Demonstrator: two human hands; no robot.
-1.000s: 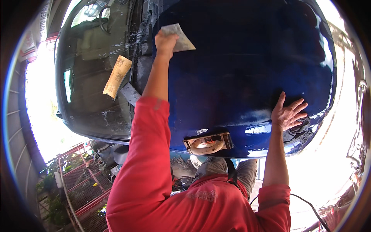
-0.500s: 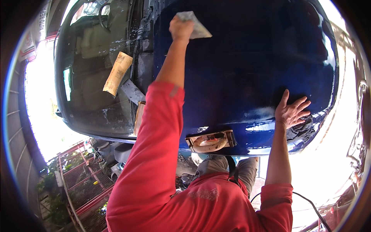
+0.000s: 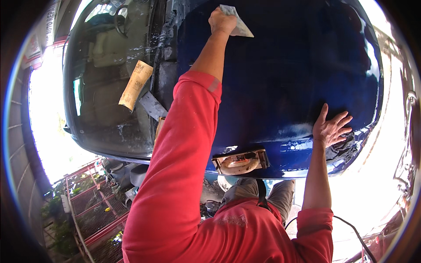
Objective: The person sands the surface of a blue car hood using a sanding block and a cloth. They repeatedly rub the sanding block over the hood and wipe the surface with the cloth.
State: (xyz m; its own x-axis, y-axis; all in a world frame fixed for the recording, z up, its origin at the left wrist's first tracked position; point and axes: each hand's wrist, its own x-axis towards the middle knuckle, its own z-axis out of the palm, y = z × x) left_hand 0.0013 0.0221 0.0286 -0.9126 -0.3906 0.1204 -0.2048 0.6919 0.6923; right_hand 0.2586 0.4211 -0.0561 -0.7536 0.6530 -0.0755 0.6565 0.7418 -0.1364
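My left hand (image 3: 222, 21) is closed on a pale grey folded sheet (image 3: 239, 27) at the far side of a dark blue car hood (image 3: 263, 87), close to the windshield end. One corner of the sheet sticks out to the right of my fingers. Whether it is paper or cloth cannot be made out. My right hand (image 3: 331, 130) lies flat on the hood near its front corner, fingers spread, holding nothing. Beside that palm is a dark, crumpled, cloth-like patch (image 3: 342, 149). A sanding block (image 3: 240, 162) with a rounded handle rests on the hood's near edge.
On the windshield (image 3: 101, 101) lies a curled tan sheet of sandpaper (image 3: 136, 85), with a grey strip (image 3: 152, 105) next to it. A red metal grating (image 3: 92, 201) and assorted items stand at the lower left. A dark cable (image 3: 357, 234) runs at the lower right.
My left hand has slid right and slightly farther away with the sheet in its grip. My right hand stays spread at the same spot on the hood.
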